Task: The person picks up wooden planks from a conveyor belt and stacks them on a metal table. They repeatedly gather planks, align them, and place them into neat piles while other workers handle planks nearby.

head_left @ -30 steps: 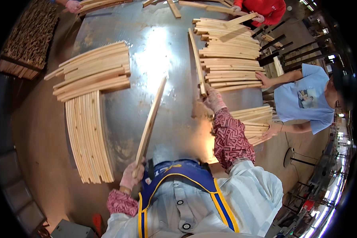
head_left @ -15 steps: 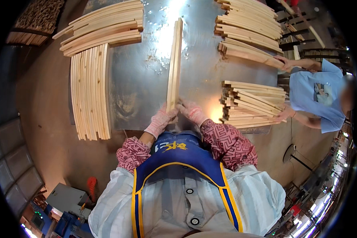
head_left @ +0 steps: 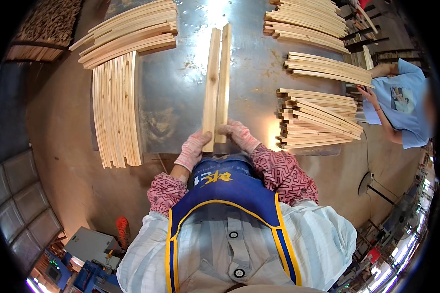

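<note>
Two long pale wooden strips lie lengthwise in front of me at the near edge of the metal table (head_left: 176,100). My gloved left hand (head_left: 193,147) grips the near end of the left wooden strip (head_left: 211,88). My gloved right hand (head_left: 239,135) holds the right wooden strip (head_left: 224,80) near its close end. A narrow wedge of space parts the two strips along their length. The fingers of both hands are closed on the wood.
Stacks of wooden strips lie at left, a crosswise stack (head_left: 132,31) behind a lengthwise stack (head_left: 115,110). More piles sit at right, the nearest pile (head_left: 318,122) with strips askew. A co-worker (head_left: 401,105) in a blue shirt handles a bundle (head_left: 327,69) there.
The strips, close together before, now stand apart, with one in each hand. At right, the co-worker's bundle has shifted toward them, away from the far stack, and their nearer hand has left the askew pile.
</note>
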Available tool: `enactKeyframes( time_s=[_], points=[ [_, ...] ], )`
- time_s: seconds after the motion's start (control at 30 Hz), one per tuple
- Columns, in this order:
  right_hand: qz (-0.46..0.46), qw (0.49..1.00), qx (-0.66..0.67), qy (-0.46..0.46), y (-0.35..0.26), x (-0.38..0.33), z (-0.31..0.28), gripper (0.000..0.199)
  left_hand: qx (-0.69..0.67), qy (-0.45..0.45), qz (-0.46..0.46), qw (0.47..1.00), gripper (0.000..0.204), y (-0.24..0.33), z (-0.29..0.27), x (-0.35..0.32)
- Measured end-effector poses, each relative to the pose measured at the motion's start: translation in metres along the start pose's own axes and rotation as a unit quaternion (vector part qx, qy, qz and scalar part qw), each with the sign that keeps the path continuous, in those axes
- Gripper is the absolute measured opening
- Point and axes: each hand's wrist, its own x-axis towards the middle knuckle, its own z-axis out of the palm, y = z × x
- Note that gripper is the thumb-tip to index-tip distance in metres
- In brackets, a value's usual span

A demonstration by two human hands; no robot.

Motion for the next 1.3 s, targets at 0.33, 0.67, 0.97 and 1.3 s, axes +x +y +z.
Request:
enactKeyframes(
  time_s=[0.33, 0.67, 0.97, 1.3],
  points=[
    [-0.007, 0.95, 0.312, -0.017, -0.007, -0.041, 0.006, 0.037, -0.16, -0.097, 0.108, 0.976, 0.06, 0.004, -0.022, -0.022],
    [-0.01, 0.95, 0.313, 0.004, -0.014, -0.052, 0.014, 0.028, -0.127, -0.125, 0.067, 0.982, 0.056, -0.003, -0.033, -0.007],
    [0.018, 0.983, 0.089, 0.159, 0.002, -0.031, 0.002, 0.035, -0.027, -0.058, -0.004, 0.998, 0.047, 0.008, 0.002, -0.014],
    [-0.082, 0.911, 0.115, 0.387, 0.042, -0.071, -0.007, 0.033, 0.329, 0.044, 0.075, 0.94, 0.069, 0.009, 0.016, 0.019]
  ],
)
